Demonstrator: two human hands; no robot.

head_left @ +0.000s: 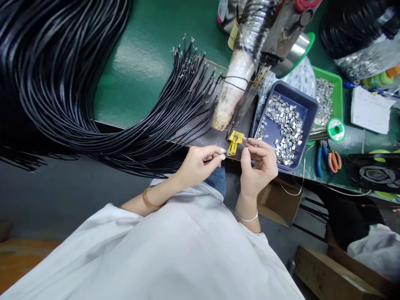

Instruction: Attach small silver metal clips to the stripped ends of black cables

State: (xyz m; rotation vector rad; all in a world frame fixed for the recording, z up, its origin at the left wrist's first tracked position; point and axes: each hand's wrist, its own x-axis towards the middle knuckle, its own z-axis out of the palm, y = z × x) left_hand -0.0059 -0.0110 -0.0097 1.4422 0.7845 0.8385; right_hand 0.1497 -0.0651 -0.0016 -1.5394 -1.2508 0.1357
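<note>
Above the near edge of the bench, my left hand [200, 165] pinches thumb and forefinger together. A tiny thing at those fingertips is too small to name. The fingertips are at the lower end of a small yellow fixture [233, 144] with a slotted arm. On the fixture's other side, my right hand [260, 166] has curled fingers with the thumb raised close to the forefinger. Something small and greyish shows at that forefinger's tip, but I cannot make it out. Black cables [156, 121] with stripped ends fan out to the left of the fixture.
A blue bin [308, 125] of small metal connector shells stands right of my right hand. Behind it are a green tray [337, 89] of metal parts and a solder spool [336, 129]. A plastic-wrapped tube [237, 71] leans over the fixture. Pliers [319, 160] lie at the right.
</note>
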